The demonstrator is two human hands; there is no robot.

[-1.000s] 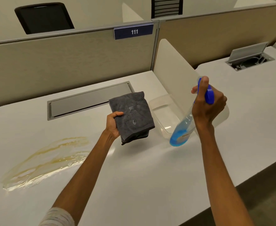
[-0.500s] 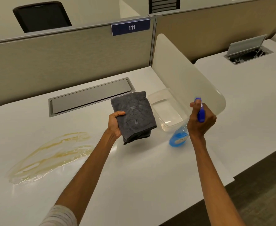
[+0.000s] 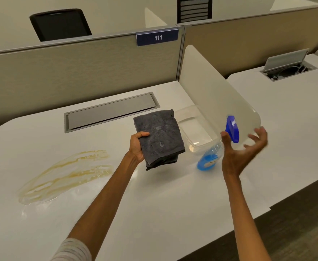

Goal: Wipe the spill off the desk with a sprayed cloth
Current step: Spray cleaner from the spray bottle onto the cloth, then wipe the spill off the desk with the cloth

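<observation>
My left hand grips a folded dark grey cloth and holds it above the white desk; wet spots show on the cloth's face. A yellowish spill spreads over the desk at the left. The spray bottle, clear with blue liquid and a blue trigger head, stands on the desk right of the cloth. Just right of the bottle, my right hand has its fingers spread and its palm turned toward the bottle, holding nothing.
A clear plastic container sits behind the bottle against a white divider panel. A closed grey cable hatch lies at the desk's back. The neighbouring desk at right has an open cable hatch. The desk's front edge drops off at lower right.
My right hand lowered the spray bottle onto the desk and let go, its fingers now spread. My left hand kept the cloth in about the same place.
</observation>
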